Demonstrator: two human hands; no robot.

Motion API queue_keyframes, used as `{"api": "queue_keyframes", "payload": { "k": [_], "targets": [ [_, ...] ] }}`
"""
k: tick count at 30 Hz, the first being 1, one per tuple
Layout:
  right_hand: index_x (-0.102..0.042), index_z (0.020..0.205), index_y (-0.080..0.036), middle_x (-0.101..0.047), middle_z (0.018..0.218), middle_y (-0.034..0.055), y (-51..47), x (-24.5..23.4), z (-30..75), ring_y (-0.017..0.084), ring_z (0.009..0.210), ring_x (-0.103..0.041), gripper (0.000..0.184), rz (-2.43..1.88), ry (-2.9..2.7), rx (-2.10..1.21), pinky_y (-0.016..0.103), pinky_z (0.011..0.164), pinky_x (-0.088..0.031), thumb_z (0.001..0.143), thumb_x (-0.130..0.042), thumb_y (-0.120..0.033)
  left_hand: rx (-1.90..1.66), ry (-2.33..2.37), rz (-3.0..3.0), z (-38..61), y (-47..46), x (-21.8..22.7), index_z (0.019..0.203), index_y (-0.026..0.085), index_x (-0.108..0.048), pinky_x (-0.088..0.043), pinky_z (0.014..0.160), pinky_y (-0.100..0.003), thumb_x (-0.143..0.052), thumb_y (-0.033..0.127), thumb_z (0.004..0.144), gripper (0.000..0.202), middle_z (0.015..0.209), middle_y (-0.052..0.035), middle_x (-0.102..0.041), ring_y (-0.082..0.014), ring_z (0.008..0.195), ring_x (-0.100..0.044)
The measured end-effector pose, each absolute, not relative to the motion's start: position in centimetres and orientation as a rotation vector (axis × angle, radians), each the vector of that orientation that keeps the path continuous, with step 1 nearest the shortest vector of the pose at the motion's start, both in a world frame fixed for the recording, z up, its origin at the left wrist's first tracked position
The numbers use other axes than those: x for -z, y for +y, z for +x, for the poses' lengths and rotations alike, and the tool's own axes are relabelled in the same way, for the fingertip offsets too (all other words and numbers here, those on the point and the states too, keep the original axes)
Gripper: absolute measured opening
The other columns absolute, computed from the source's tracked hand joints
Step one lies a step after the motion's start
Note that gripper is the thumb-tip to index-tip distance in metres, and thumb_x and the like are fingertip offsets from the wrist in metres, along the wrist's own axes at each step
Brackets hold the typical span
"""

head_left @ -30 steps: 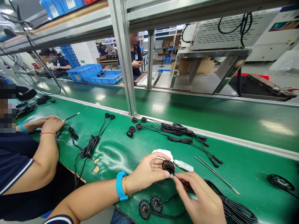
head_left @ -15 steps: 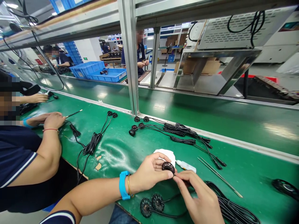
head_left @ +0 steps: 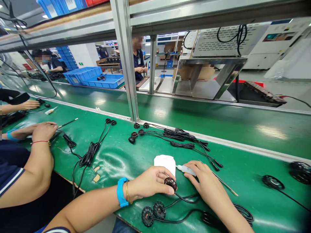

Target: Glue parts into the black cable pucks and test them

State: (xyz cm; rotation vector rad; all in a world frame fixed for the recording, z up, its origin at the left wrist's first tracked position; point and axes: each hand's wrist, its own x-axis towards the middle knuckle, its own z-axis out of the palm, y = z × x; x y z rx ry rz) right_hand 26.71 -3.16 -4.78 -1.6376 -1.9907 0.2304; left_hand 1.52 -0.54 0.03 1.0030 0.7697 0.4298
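Note:
My left hand (head_left: 155, 183) pinches a black round ring-shaped part (head_left: 170, 183) between thumb and fingers; a black cable hangs from it toward the right. My right hand (head_left: 206, 181) has its thumb and fingers around the rear end of a small translucent squeeze bottle (head_left: 185, 169), which lies on the green table with its nozzle by a white pad (head_left: 165, 160). Below my hands are two more black round parts, one (head_left: 147, 216) beside the other (head_left: 159, 209), on cables. Under my right forearm lies a coiled black cable (head_left: 244, 213), partly hidden.
Tweezers (head_left: 228, 186) lie right of my right hand. Bundled black cables (head_left: 179, 134) with round ends lie behind. A metal post (head_left: 125, 64) rises at the table's back edge. At left, a co-worker's hands (head_left: 45, 132) work near another cable bundle (head_left: 89, 153). Black round parts (head_left: 273, 182) are at right.
My right hand has let go of the cable at the round part and moved forward and right to the squeeze bottle. My left hand keeps the round part. The view has turned slightly right.

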Motion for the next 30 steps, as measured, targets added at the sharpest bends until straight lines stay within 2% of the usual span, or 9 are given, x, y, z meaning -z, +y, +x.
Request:
{"api": "queue_keyframes", "payload": {
  "k": [5, 9, 16, 24, 30],
  "targets": [
    [-0.073, 0.109, -0.025, -0.074, 0.108, 0.0051, -3.7, 3.6, 26.7, 0.022, 0.087, -0.071, 0.048, -1.684, -1.717, -0.577, 0.031, 0.072, -0.059, 0.089, -0.057, -0.065, -0.473, 0.792, 1.003, 1.4, -0.6, -0.3, 0.095, 0.013, -0.066, -0.050, 0.085, -0.035, -0.091, 0.031, 0.056, 0.050, 0.091, -0.0085, -0.074, -0.0194, 0.085, -0.069],
    [-0.075, 0.104, -0.022, -0.073, 0.109, 0.0063, -4.0, 2.7, 25.8, 0.021, 0.087, -0.071, 0.047, -1.645, -1.442, -0.778, 0.026, 0.071, -0.059, 0.082, -0.065, -0.063, -0.556, 0.806, 0.943, 1.1, -0.9, -0.3, 0.096, 0.014, -0.063, -0.050, 0.087, -0.035, -0.090, 0.030, 0.060, 0.048, 0.093, -0.0092, -0.073, -0.0199, 0.088, -0.069],
    [-0.074, 0.100, -0.019, -0.073, 0.101, 0.0081, -4.2, 2.8, 24.4, 0.021, 0.085, -0.069, 0.042, -1.589, -1.415, -0.621, 0.027, 0.071, -0.058, 0.082, -0.069, -0.057, -0.714, 0.855, 0.925, 0.9, -0.9, 0.0, 0.099, 0.015, -0.060, -0.050, 0.086, -0.032, -0.089, 0.026, 0.064, 0.046, 0.105, -0.0075, -0.067, -0.0181, 0.094, -0.067],
    [-0.072, 0.104, -0.026, -0.070, 0.105, 0.0033, -4.9, 2.6, 24.4, 0.020, 0.091, -0.066, 0.034, -1.597, -1.453, -0.480, 0.030, 0.079, -0.053, 0.086, -0.066, -0.054, -0.709, 0.865, 0.888, 1.0, -0.6, 0.2, 0.100, 0.014, -0.059, -0.050, 0.083, -0.031, -0.088, 0.027, 0.065, 0.048, 0.096, -0.0060, -0.068, -0.0143, 0.082, -0.066],
    [-0.074, 0.101, -0.026, -0.070, 0.105, 0.0036, -5.1, 1.8, 24.0, 0.021, 0.093, -0.066, 0.032, -1.574, -1.435, -0.454, 0.029, 0.080, -0.054, 0.085, -0.066, -0.054, -0.779, 0.855, 0.829, 1.5, -0.7, 0.3, 0.096, 0.014, -0.057, -0.051, 0.084, -0.029, -0.089, 0.025, 0.065, 0.046, 0.095, -0.0050, -0.068, -0.0146, 0.086, -0.066]
  ]
}}
